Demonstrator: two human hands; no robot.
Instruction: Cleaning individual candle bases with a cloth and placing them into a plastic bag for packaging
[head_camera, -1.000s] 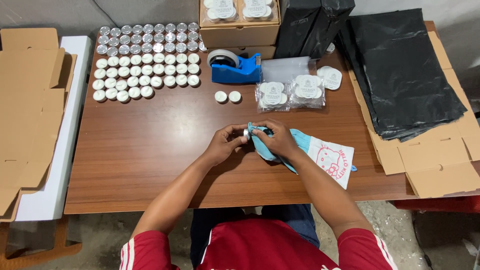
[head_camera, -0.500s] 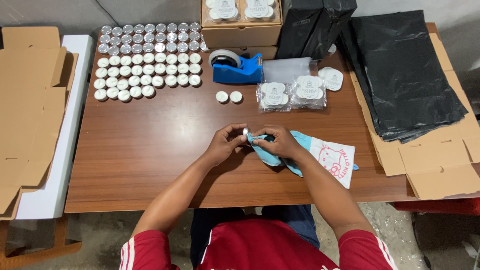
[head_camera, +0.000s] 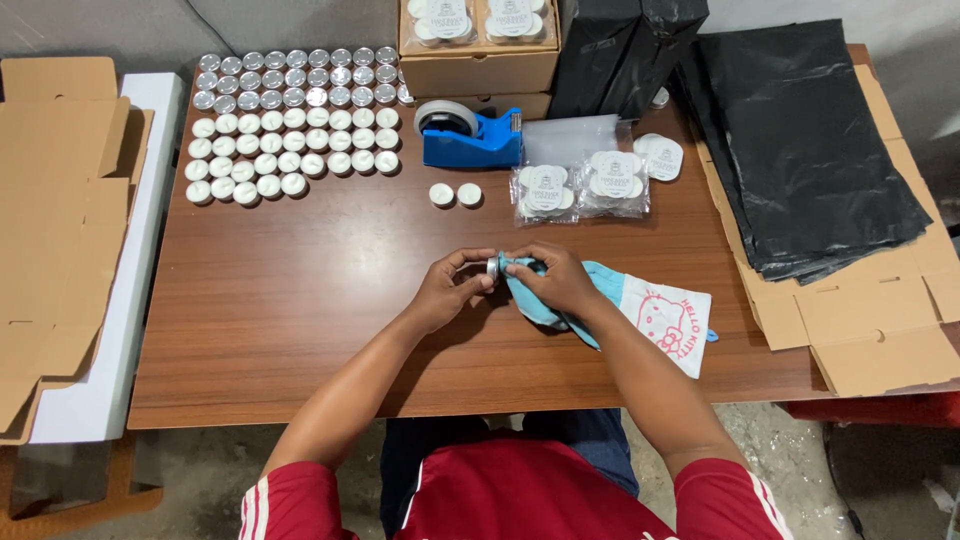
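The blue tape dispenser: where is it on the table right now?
In the head view the blue tape dispenser stands at the far middle of the table, just in front of the cardboard box, between the tealight rows and the clear packets.

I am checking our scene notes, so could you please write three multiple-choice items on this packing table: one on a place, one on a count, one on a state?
1. Where does the blue plastic tape dispenser stand?
A. right of the tealight rows
B. on the floor
C. on the black bags

2. How many loose white tealight candles lie apart, just below the dispenser?
A. two
B. five
C. none

3. What does the right hand hold?
A. scissors
B. a light blue cloth
C. nothing

Answers:
1 A, it sits beside the rows.
2 A, a pair lies there.
3 B, the cloth meets the small metal-cupped tealight in the left hand.
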